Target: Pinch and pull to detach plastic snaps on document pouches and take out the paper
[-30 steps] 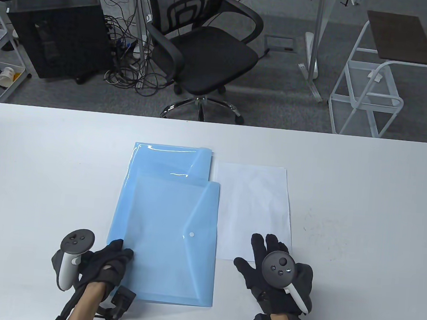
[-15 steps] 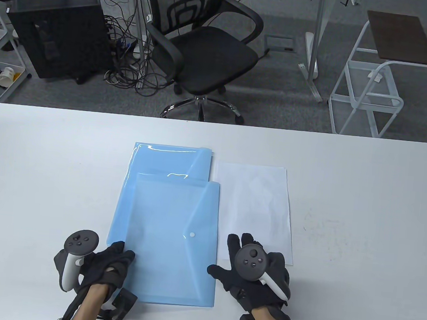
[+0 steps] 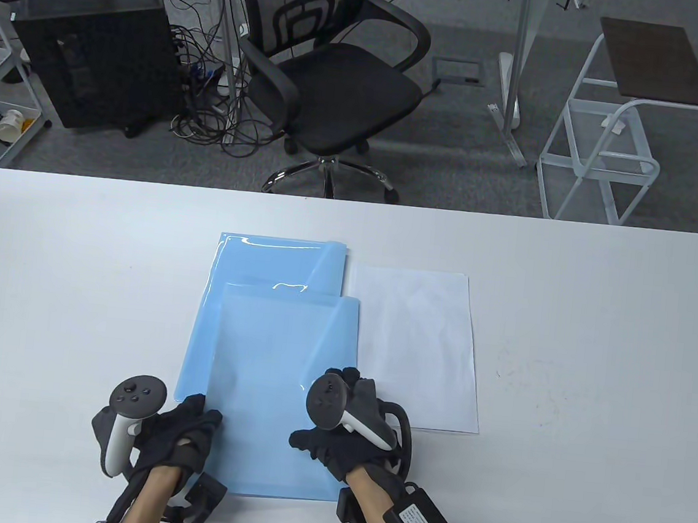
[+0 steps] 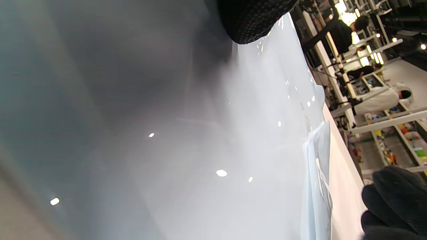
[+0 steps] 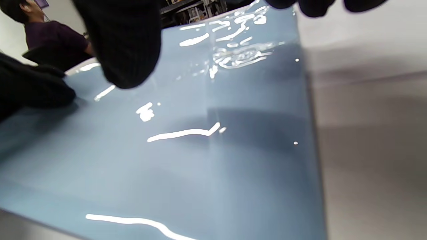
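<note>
Left hand (image 3: 185, 427): black sensor glove, fingers loosely curled, resting on the near left edge of the front pouch and pressing it flat; whether thumb and fingers pinch the edge cannot be told.

Front pouch (image 3: 271, 365): translucent light-blue plastic document pouch, long axis running away from the person, lying flat and overlapping the near part of a second light-blue plastic pouch (image 3: 275, 260) behind it. Its flap folds in from the right edge. The snap is hidden in the table view, presumably beneath the right hand's tracker.

Right hand (image 3: 345, 424): black sensor glove, above the right half of the front pouch at the flap's point. Fingers partly bent, thumb (image 3: 301, 442) out to the left; in the right wrist view the fingertips (image 5: 126, 50) hover just above the glossy blue surface, nothing pinched. This hand is the nearer to the snap; the flap's free tip probably lies directly below and slightly ahead of its fingers.

White paper sheet (image 3: 421, 342): flat, just beside the pouches on the right, same orientation.

Worktop (image 3: 592, 359): plain white, matte.

Room: black office chair (image 3: 336, 69), grey carpet, white side cart (image 3: 607, 138), other people visible at benches in the wrist views.
</note>
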{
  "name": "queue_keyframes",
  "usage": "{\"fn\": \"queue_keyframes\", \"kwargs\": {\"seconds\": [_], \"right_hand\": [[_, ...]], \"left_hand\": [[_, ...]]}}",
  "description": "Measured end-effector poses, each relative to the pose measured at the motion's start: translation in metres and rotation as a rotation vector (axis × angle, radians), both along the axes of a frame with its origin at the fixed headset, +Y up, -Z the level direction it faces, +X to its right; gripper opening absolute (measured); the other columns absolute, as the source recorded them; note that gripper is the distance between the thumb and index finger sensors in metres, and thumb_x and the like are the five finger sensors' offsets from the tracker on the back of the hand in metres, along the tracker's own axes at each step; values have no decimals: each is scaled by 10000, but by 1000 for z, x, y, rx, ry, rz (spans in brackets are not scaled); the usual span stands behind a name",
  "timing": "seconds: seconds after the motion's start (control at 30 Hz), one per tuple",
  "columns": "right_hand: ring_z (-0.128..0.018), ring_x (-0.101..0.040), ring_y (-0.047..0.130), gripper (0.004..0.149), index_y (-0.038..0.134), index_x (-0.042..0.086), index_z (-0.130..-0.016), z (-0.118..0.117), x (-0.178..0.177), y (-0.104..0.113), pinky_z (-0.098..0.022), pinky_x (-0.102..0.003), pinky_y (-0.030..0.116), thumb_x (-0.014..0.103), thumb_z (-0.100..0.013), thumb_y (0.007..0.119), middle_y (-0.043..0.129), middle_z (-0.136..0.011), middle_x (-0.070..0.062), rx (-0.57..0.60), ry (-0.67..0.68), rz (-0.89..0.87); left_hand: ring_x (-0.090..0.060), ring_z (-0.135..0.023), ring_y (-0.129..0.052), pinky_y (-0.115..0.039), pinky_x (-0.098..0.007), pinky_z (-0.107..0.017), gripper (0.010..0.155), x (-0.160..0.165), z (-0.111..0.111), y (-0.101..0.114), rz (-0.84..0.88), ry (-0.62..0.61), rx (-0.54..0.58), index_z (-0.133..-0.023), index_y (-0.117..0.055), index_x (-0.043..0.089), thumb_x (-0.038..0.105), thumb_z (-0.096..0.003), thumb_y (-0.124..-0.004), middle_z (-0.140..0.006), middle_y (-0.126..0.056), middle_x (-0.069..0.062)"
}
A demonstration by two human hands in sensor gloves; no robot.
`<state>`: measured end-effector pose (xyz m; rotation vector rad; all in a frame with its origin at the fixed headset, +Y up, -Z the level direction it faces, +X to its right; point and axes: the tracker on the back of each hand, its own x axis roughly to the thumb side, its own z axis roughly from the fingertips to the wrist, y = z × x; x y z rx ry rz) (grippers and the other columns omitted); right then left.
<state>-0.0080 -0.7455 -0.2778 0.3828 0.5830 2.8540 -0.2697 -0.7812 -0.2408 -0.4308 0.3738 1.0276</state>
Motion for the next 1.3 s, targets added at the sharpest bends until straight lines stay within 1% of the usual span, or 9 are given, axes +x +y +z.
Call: {"fn": "queue_keyframes", "kwargs": {"seconds": [0.3,0.47,0.5,0.57,0.6,0.67,0.8,1.0,1.3], "right_hand": [[-1028,-627,515,1078,264,-52,-1101,-12,-19,-17,-706,-708,548,486,-433,918,360,-1180,-390,-5,29,159],[-998,-625,598,995,286,-64,-1098,-17,-24,-20,-689,-688,620,395,-486,922,405,-1170,-398,-44,33,166],[-989,-638,599,972,289,-69,-1097,-17,-26,-20,-683,-690,627,373,-502,917,410,-1167,-403,-40,33,166],[-967,-648,624,881,301,-73,-1095,-19,-30,-22,-668,-690,649,333,-540,850,431,-1159,-408,-16,29,184],[-953,-652,638,833,314,-72,-1093,-20,-32,-23,-659,-688,660,295,-547,823,450,-1153,-409,0,17,191],[-930,-653,666,778,344,-68,-1092,-22,-37,-24,-640,-688,679,265,-551,794,497,-1141,-403,21,1,208],[-851,-621,793,717,460,-31,-1087,-29,-49,-27,-579,-665,754,297,-552,809,651,-1094,-367,125,-31,296],[-694,-542,972,605,622,5,-1036,-40,-62,-29,-464,-592,875,292,-540,815,868,-930,-299,253,-44,418],[-596,-481,1020,613,651,-11,-1018,-51,-67,-35,-392,-536,894,318,-536,837,936,-846,-264,305,-48,450]], "left_hand": [[-256,-627,-1069,-919,-423,-446,491,0,-1,-1,-11,-7,1,-1036,-603,62,248,-595,-715,-901,-905,-87],[-257,-628,-1066,-917,-425,-448,491,1,-2,-1,-21,-16,2,-1036,-601,63,244,-594,-713,-902,-903,-87],[-259,-628,-1066,-918,-425,-448,491,1,-2,-1,-20,-18,1,-1037,-601,65,244,-594,-714,-902,-903,-87],[-258,-632,-1065,-916,-427,-450,491,0,-2,-1,-15,-23,-5,-1038,-600,64,244,-595,-713,-905,-901,-87],[-257,-634,-1064,-916,-426,-451,492,0,-2,-1,-11,-24,-7,-1039,-598,65,244,-595,-712,-906,-899,-85],[-259,-635,-1064,-915,-429,-452,492,0,-2,-1,-8,-24,-9,-1040,-598,62,243,-596,-712,-907,-899,-87],[-252,-633,-1064,-916,-426,-451,493,3,-2,0,-34,-31,-1,-1040,-598,62,242,-595,-713,-906,-900,-84],[-238,-626,-1069,-920,-418,-447,493,4,-2,1,-60,-34,6,-1039,-601,67,244,-593,-713,-902,-904,-78],[-231,-625,-1072,-924,-412,-448,490,4,-2,1,-78,-42,4,-1036,-606,74,238,-587,-712,-901,-907,-66]]}}
